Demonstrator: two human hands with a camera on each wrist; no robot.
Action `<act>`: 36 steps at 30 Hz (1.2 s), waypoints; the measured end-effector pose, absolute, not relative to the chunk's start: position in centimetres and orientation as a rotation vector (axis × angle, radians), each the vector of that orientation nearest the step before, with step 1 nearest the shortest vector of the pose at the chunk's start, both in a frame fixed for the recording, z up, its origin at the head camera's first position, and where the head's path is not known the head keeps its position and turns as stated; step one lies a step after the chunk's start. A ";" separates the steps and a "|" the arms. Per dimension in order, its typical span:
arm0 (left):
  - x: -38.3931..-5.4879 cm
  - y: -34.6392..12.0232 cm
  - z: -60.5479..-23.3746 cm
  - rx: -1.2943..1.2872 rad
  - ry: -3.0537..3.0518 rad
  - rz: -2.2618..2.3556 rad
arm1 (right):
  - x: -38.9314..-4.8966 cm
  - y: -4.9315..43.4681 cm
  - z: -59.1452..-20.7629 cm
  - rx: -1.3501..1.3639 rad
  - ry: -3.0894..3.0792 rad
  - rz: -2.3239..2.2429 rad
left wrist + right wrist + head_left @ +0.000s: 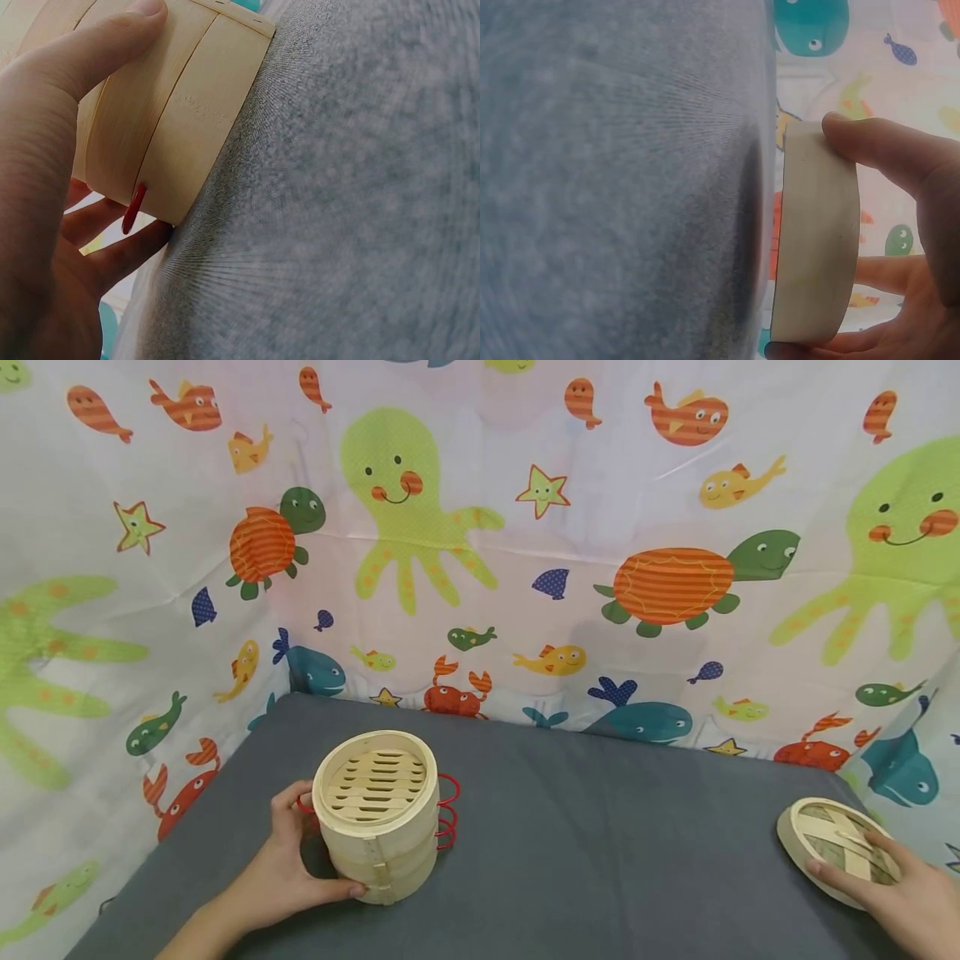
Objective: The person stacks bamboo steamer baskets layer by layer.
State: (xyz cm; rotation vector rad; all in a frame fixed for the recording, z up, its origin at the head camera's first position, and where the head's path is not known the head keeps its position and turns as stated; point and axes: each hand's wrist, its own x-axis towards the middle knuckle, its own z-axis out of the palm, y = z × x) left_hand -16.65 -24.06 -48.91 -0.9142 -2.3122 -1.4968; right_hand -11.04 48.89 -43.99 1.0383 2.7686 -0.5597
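Observation:
A stacked bamboo steamer [386, 852] stands upright on the grey cloth, left of the middle in the head view. Its slatted top tier lies uncovered, and red loops [447, 810] stick out on its right side. My left hand [288, 868] grips the stack from the left, thumb across the front and fingers round the far side. At the far right, my right hand [900, 885] holds the round bamboo lid [813, 827] by its rim. The right wrist view shows the lid's side wall [817, 240] between thumb and fingers, with a narrow gap to the cloth.
The grey cloth [540, 843] covers the table between the two hands. A white curtain [480, 510] printed with sea animals hangs behind the table and along both sides.

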 end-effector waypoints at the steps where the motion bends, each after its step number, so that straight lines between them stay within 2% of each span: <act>1: -16.7 -24.1 -48.9 -0.911 -2.315 -1.492 | -11.1 48.8 -43.9 1.029 2.780 -0.552; 8: -16.6 -24.2 -48.9 -0.918 -2.328 -1.493 | -11.1 48.3 -43.3 1.011 2.826 -0.514; 16: -16.7 -24.5 -48.4 -0.911 -2.330 -1.448 | -11.1 47.5 -43.3 0.771 2.986 -0.543; 26: -16.5 -24.4 -49.3 -0.911 -2.343 -1.475 | -10.2 45.5 -42.0 0.547 3.168 -0.551; 36: -16.6 -24.2 -48.9 -0.905 -2.353 -1.458 | -10.7 43.8 -41.0 0.529 3.216 -0.580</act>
